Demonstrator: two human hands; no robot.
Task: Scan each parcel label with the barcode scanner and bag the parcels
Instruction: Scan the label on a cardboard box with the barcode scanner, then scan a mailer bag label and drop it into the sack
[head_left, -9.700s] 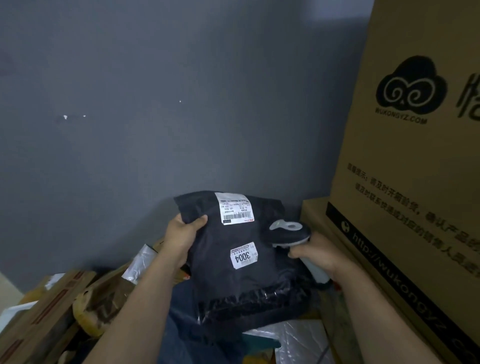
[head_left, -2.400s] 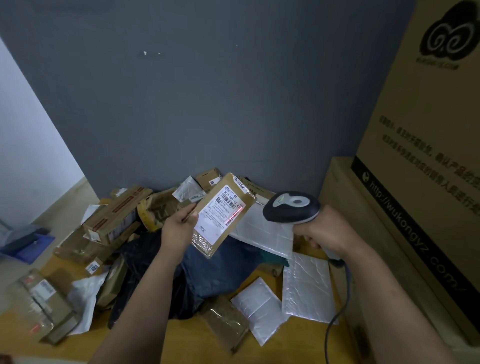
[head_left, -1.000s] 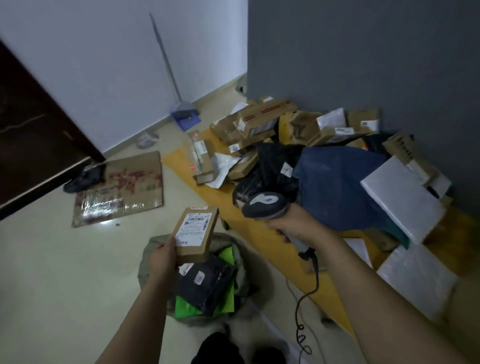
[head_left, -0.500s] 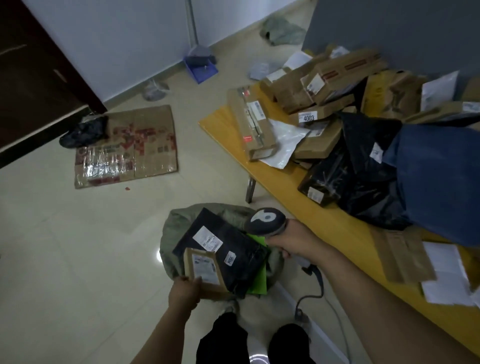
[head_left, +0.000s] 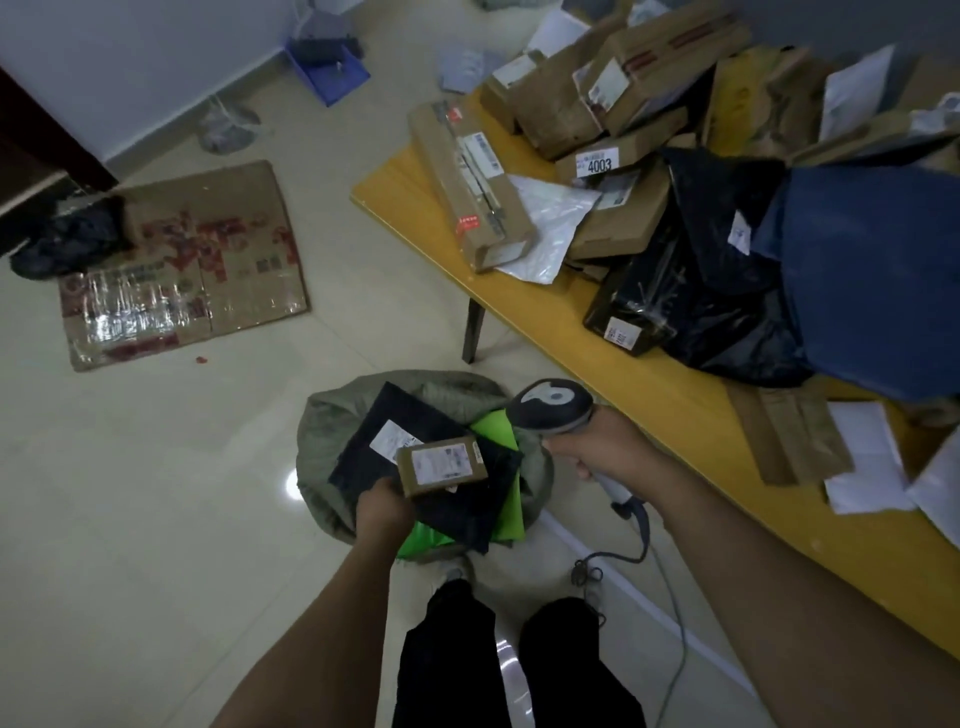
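Low at frame centre, the left hand's (head_left: 384, 506) fingers grip a small brown cardboard parcel (head_left: 442, 465) over an open grey-green sack (head_left: 332, 431) on the pale tiled floor (head_left: 156, 467), while the right hand's (head_left: 597, 452) fingers wrap the grey barcode scanner (head_left: 550, 405) beside the parcel-heaped yellow table (head_left: 675, 395) at right.

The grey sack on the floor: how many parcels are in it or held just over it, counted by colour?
Black mailer: 1
Green mailer: 1, seemingly one piece showing from under the black one
Brown box, held by the left hand: 1
Total: 3
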